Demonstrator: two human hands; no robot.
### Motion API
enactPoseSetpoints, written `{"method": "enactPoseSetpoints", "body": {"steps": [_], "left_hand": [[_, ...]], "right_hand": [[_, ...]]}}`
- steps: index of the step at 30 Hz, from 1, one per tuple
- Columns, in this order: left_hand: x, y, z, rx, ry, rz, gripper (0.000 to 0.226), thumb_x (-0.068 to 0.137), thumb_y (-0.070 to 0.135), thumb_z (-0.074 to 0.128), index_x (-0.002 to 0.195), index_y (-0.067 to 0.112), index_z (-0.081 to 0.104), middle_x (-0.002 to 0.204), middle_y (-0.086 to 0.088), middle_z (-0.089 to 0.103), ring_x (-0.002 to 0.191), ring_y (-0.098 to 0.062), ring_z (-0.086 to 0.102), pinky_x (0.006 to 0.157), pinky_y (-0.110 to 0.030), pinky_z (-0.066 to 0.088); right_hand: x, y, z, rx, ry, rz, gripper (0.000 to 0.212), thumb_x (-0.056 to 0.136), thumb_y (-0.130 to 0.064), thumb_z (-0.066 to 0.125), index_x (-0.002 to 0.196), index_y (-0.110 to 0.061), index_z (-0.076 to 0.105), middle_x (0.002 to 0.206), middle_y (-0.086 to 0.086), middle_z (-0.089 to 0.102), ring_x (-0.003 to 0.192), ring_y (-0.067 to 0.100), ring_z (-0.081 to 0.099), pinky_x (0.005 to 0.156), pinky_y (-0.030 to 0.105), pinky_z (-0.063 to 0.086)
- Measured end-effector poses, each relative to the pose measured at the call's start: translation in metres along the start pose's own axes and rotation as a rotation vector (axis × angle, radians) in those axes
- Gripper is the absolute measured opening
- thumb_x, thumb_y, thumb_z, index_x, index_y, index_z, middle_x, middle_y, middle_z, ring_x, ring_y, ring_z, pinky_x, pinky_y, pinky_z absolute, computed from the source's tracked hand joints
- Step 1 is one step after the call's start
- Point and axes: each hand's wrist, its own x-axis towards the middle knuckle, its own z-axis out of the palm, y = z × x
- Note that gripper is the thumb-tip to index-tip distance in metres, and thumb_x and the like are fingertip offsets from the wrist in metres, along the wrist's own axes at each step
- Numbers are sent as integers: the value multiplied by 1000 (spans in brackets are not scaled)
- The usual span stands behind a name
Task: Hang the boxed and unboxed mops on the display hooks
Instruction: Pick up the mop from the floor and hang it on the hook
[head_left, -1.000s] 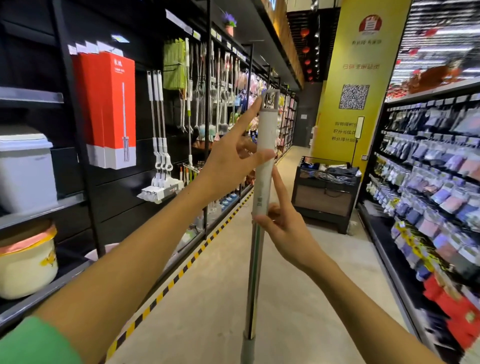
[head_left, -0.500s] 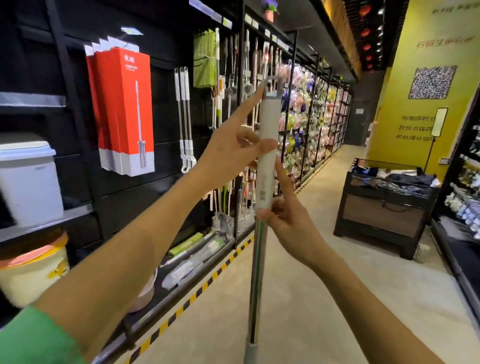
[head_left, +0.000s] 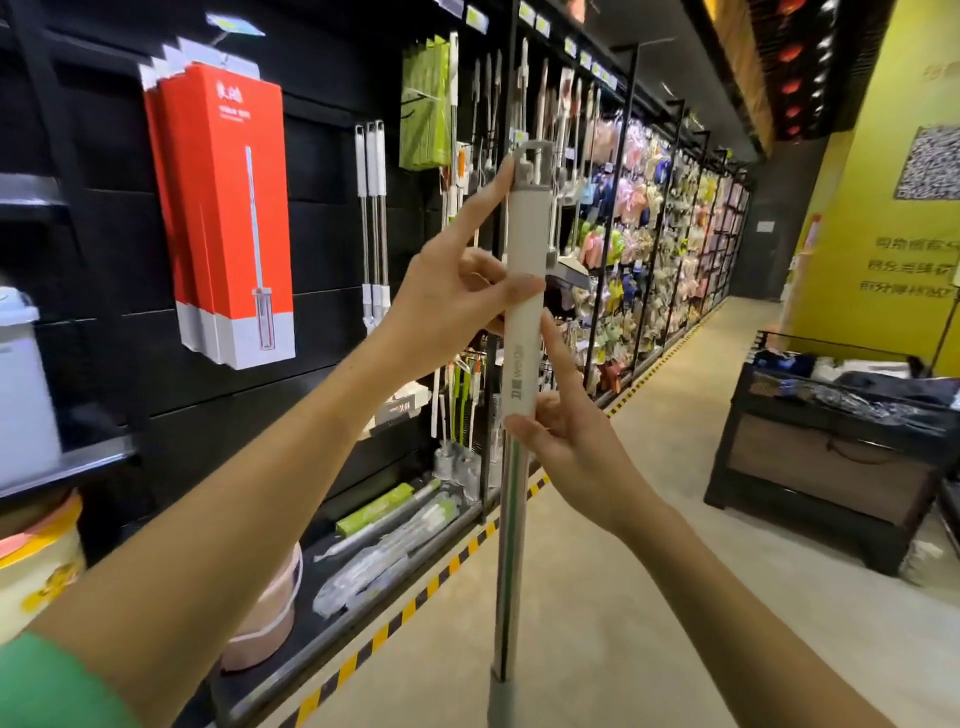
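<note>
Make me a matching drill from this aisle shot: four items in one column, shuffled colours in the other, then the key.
Items:
1. mop boxes
2. sleeve
3. far wall
4. mop grip

Colours:
A. yellow
B. pale grey
C. red and white
D. green

Pairs: 1-C, 2-D, 3-A, 4-B

A shop aisle: black display racks (head_left: 332, 171) along the left, hung with red boxed mops (head_left: 228, 218) and loose mops (head_left: 373, 218); price tags (head_left: 475, 16) upper centre; yellow promotional wall (head_left: 883, 218) with QR code (head_left: 930, 163) at right.
</note>
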Motion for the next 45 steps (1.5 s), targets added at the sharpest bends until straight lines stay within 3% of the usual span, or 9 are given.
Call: {"method": "enactPoseSetpoints", "body": {"steps": [6,14,22,27,32,35,39,42,45], "left_hand": [[59,-75,-14,-7,1,-2,95,94,10,74,165,31,14,105,-10,76,90,-24,79,75,-41,66],[135,-166,-30,62,40,-11,95,94,15,74,165,34,14,105,-10,75,90,-23,78,77,-40,66],[202,-233,-40,179,45,24,97,94,13,74,165,32,10,142,-23,59,92,-21,78,75,-34,65],[247,-281,-44,228,77,-18,98,95,12,75,165,34,10,120,-13,71,90,-24,78,76,-40,66],[295,-332,-46,300,143,-84,96,94,10,74,164,36,14,122,-6,70,91,-21,78,73,-31,64],[326,-360,-47,326,186,-121,95,94,8,74,163,37,17,130,-6,67,93,-23,78,74,-35,65],[366,-392,-44,383,223,-137,95,93,7,75,166,32,18,127,18,60,94,-20,78,72,-31,64],[393,-416,-46,410,246,-134,96,93,8,74,165,32,16,136,-7,64,93,-24,78,75,-38,65],[416,-437,-46,438,273,-138,96,93,8,74,164,34,15,135,-16,65,92,-25,79,77,-41,66]], "right_hand": [[76,58,-5,-8,-25,9,99,99,-14,63,141,-78,1,98,2,70,89,18,72,88,45,61],[177,135,-11,20,-69,-5,100,100,-15,64,142,-78,-1,111,6,69,96,19,72,92,46,60],[262,207,-16,3,-78,-70,101,97,-23,66,131,-86,-5,108,0,70,98,17,72,93,48,60],[323,259,-22,44,-121,-117,99,99,-26,65,135,-82,-8,107,1,70,96,14,71,95,40,59],[393,318,-31,89,-201,-199,98,100,-24,64,147,-67,-11,103,0,71,94,14,72,93,33,59],[435,351,-36,139,-243,-233,97,100,-24,63,145,-69,-11,103,0,70,93,15,71,90,26,58],[488,390,-46,170,-279,-264,98,101,-23,63,151,-64,-11,100,3,71,91,16,71,89,25,58],[524,415,-51,202,-301,-285,99,101,-21,64,155,-59,-10,97,3,71,88,16,72,88,24,58],[555,436,-53,202,-317,-302,100,100,-22,65,155,-57,-11,100,1,71,89,12,73,91,25,58]]}}
